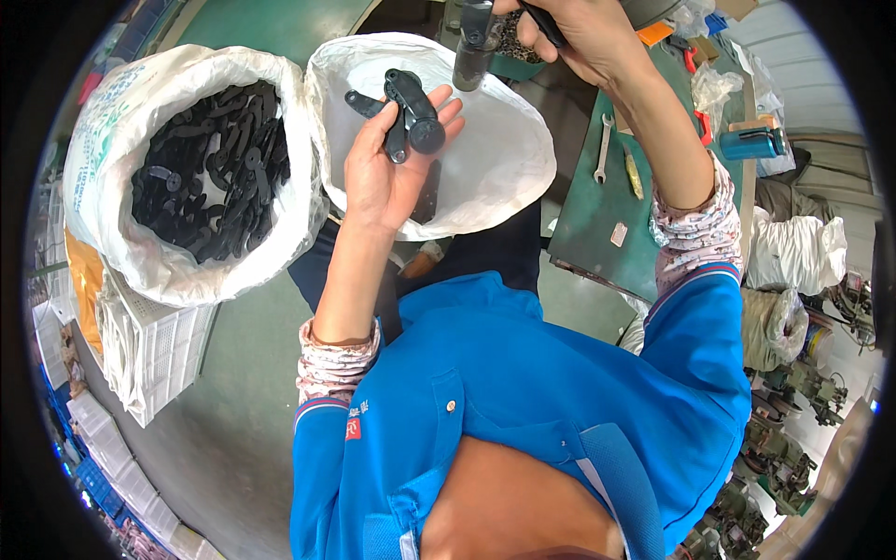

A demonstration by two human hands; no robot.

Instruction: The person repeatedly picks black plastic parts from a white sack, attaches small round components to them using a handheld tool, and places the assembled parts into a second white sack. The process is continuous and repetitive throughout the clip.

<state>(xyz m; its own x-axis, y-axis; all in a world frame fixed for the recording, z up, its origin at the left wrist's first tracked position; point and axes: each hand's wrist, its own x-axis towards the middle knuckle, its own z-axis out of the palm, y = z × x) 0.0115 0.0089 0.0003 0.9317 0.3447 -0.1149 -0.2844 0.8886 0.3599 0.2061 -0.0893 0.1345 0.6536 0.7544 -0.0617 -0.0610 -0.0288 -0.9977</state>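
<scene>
My left hand [385,182] is palm up over the open white sack [499,163] in front of me. A few black plastic lever-shaped parts [408,98] with rounded ends rest in its palm, fingers curled about them. At the top right my right hand [593,42] grips a black handle-like piece [543,21]; its far end is cut off by the frame edge. Close to that hand stands a dark upright cylinder [474,56], apparently part of a machine. Left of my hands, a second white sack [98,177] holds many similar black parts [219,168].
On the green workbench [583,219] at right lie a wrench [604,149], a yellow-handled tool [634,173] and a small pale tag [618,233]. A teal bottle [752,143] lies farther right. A white plastic crate [173,350] sits below the left sack. Machines line the far right.
</scene>
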